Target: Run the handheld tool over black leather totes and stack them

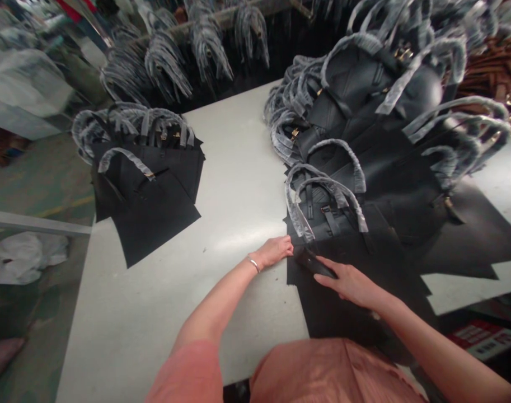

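Note:
My left hand (277,251) is closed at the left edge of a black leather bag panel (334,296), with its fingertips on that edge. In my right hand (348,282) is a black handheld tool (316,264), gripped between thumb and fingers, its far end over the panel close to my left hand. Just beyond both hands lie bag handles (299,212) wrapped in clear plastic, with a black strap and small gold-coloured buckle (327,210) beside them.
A stack of black panels (154,224) with wrapped handles lies on the white table (238,168) at the left. More black bag pieces (376,129) are heaped at the back right. Bundles of wrapped handles (209,47) hang behind the table.

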{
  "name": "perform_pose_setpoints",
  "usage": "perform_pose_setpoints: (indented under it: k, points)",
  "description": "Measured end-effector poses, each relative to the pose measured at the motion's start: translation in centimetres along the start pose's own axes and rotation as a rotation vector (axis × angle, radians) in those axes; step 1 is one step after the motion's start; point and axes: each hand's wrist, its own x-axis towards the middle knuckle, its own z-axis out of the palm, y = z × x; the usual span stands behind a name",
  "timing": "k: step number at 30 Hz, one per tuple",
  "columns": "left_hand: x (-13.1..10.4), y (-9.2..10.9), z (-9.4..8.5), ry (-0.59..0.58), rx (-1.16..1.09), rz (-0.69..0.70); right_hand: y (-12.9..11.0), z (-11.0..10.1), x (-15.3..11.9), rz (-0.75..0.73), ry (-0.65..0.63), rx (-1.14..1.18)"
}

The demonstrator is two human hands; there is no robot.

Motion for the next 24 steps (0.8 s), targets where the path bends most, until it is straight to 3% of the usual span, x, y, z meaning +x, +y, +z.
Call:
perform_pose_setpoints:
  k: [5, 9, 13, 17, 24]
  points:
    - [-0.4, -1.0, -0.1, 0.276, 0.001, -0.224, -0.6, -0.1, -0.2, -0.019, 0.018, -0.049]
    - [-2.3, 1.7, 2.1, 0.466, 0.0, -0.333, -0.8, -0.1, -0.3, -0.021, 0.03, -0.069]
    - [-5.0, 6.2, 6.9, 0.453, -0.04, -0.162, -0.7, 0.0, -0.2, -0.03, 0.017, -0.084]
    - [-6.4, 8.2, 10.7, 0.525, -0.005, -0.047, -0.9, 0.4, 1.2, -0.092, 0.016, -0.126]
    - [-6.3, 8.1, 10.9, 0.472, 0.083, -0.084, -2.3, 0.8, 4.0, -0.123, -0.006, -0.168]
